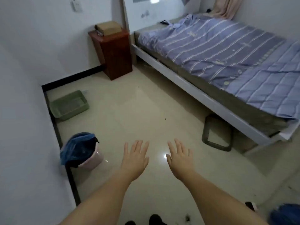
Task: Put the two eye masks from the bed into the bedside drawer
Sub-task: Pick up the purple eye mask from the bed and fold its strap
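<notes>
bin [82, 150] at lower left, left hand [135, 157] flat, grip open and empty, right hand [179, 157] the same, both over the floor [146, 111]. bedside cabinet [113, 51] upper centre, shut. bed [227, 54] upper right; can't make out the eye masks.

Against the left wall, a green plastic basket [69, 105] on the pale tiled floor [146, 114]; nearer, a pink bin [92, 159] lined with a blue bag [78, 146]. Under the far side, a dark tray [216, 133] tilted on the floor. Peach curtain [226, 7] in the corner.
</notes>
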A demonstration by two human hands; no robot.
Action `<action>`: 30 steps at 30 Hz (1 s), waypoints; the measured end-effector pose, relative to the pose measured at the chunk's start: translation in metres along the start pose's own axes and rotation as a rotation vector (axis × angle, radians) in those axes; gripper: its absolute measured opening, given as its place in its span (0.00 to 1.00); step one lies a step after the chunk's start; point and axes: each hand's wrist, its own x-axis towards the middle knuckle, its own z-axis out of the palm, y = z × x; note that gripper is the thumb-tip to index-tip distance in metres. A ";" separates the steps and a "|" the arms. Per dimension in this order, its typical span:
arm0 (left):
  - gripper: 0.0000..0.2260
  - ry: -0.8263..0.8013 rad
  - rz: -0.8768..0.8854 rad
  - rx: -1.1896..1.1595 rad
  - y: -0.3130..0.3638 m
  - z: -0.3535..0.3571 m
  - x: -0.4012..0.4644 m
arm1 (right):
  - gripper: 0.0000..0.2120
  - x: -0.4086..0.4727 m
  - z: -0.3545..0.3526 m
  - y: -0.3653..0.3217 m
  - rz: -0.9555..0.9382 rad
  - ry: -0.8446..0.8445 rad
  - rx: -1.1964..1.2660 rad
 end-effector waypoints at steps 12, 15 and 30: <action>0.25 -0.081 -0.109 -0.098 -0.015 0.001 0.085 | 0.23 0.096 -0.007 0.014 0.006 -0.099 -0.057; 0.25 -0.073 -0.102 -0.093 -0.038 -0.005 0.135 | 0.22 0.154 -0.019 0.007 -0.008 -0.077 -0.068; 0.23 -0.031 -0.050 -0.103 -0.147 -0.119 0.478 | 0.21 0.477 -0.154 -0.003 0.071 0.001 -0.047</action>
